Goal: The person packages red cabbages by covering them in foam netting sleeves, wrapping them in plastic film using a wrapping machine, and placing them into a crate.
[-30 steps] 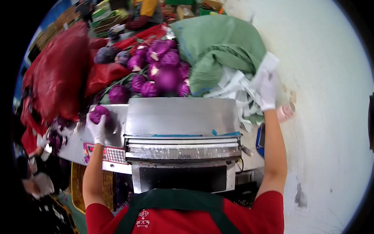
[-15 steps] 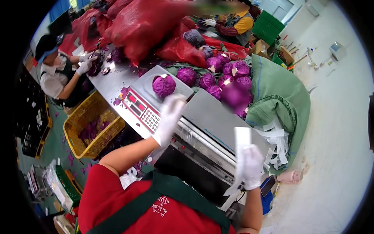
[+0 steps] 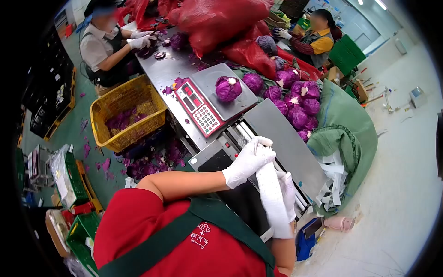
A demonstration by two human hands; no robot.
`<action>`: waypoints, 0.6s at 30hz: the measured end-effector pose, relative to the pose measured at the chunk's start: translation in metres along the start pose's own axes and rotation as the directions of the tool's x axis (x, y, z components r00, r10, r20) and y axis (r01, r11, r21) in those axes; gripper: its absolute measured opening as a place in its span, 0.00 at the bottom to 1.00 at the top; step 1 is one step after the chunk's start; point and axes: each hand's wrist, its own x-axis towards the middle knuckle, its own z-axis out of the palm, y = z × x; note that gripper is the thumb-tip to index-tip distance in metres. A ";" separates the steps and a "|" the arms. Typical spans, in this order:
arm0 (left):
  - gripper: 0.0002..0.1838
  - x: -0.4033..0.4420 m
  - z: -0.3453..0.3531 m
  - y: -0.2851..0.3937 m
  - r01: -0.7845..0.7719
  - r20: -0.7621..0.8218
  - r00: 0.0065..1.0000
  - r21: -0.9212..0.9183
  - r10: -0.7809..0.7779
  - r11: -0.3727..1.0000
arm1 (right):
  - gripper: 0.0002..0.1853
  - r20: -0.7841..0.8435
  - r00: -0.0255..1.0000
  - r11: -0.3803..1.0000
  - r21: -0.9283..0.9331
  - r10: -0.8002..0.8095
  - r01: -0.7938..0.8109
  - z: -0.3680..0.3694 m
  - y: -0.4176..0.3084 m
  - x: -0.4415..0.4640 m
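A long white strip (image 3: 273,198) slants across the front of the wrapping machine (image 3: 286,138). My gloved left hand (image 3: 249,162) is closed on its upper end, fingers pinched together. Behind the strip's right side is my gloved right hand (image 3: 288,191), curled round it and partly hidden. A red cabbage (image 3: 228,88) rests on the plate of the scale (image 3: 203,108), beyond my left hand. To the right of the scale lies a heap of red cabbages (image 3: 297,104).
A green sack (image 3: 348,124) with white paper scraps (image 3: 333,177) stands at the right. At the left is a yellow basket (image 3: 99,115) holding purple leaves. Red bags (image 3: 217,23) lie at the back. Two co-workers, one left (image 3: 99,46) and one back right (image 3: 318,44), handle produce.
My left hand has come from beside the scale to the strip and now grips its upper end. The strip has moved left and down with my right hand. The view has shifted.
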 end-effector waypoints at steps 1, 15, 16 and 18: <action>0.12 -0.004 0.000 0.000 -0.007 -0.014 1.000 -0.005 0.007 1.000 | 0.19 0.053 0.995 0.995 -0.053 -0.082 0.085 -0.005 0.003 0.005; 0.05 0.006 -0.056 0.007 -0.452 0.071 0.865 0.541 0.497 0.710 | 0.09 -0.037 0.933 0.933 0.013 -0.359 0.359 0.037 0.062 0.066; 0.04 0.009 -0.060 0.013 -0.357 -0.011 0.922 0.357 0.386 0.863 | 0.09 -0.103 0.940 0.945 -0.056 -0.326 0.321 0.034 0.067 0.075; 0.03 0.022 -0.079 0.026 -0.193 -0.039 0.980 0.078 0.196 0.978 | 0.07 0.059 0.902 0.899 -0.075 -0.427 0.431 0.021 0.078 0.102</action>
